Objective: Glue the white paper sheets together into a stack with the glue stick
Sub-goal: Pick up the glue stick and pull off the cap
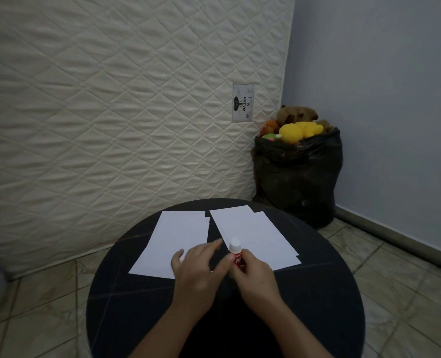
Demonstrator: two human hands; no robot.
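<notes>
Nearest the camera, two bare forearms reach forward over a round black counter (126,306) toward its middle. The right hand (255,276) grips a glue stick (236,253) by its red body, fingers (240,271) and thumb curled round it, so that the white cap stands upright above the hand, still on the tube. The left hand (196,270) lies just beside it, fingers straight and spread apart, holding nothing; its fingertips reach out over the near right corner of the left paper pile (173,241), with the forefinger stretched toward the gap between the two piles. Whether the palm presses on the paper or only hovers above it cannot be told. That left pile is a set of white sheets lying flat and slightly fanned on the counter, its long side running away from the person. Just to the right, apart from it by a narrow dark strip of counter, lies the right paper pile (255,233), also white sheets loosely overlapped, edges offset at the far and near right corners; the glue stick's cap shows in front of its near left edge. Beyond the counter the floor (395,267) is laid with pale tiles. A quilted cream mattress (111,112) stands upright behind, with a small label (243,103) reading GAJAH near its right edge. In the corner beside it, against a pale blue wall (382,86), sits a black plastic bag (297,177) stuffed with plush toys (297,125), yellow, brown and orange, showing at the top.
</notes>
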